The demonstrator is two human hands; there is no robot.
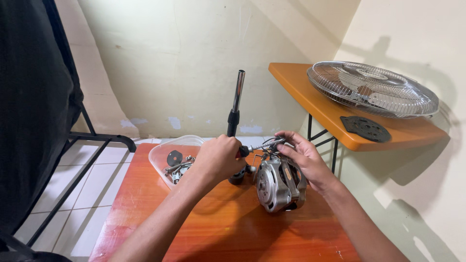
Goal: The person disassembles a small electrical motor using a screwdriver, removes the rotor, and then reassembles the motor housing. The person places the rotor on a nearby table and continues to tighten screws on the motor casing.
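Left hand (pixel 219 157) grips a screwdriver (pixel 257 147), its tip apparently at the wiring atop the fan motor (pixel 279 184). Right hand (pixel 303 157) pinches those wires. The motor stands on the desk (pixel 218 228), beside a clear parts tray (pixel 167 157).

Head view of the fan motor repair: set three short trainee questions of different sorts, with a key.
1. True or false: the fan guard lies on the same table as the motor.
2. The tool in the left hand points toward: A the clear tub, B the wires under the right hand, C the upright pole?
3. What does the clear tub hold?

Key: 1 false, it is on the higher orange shelf. 2 B. 3 Screws and small loose parts.
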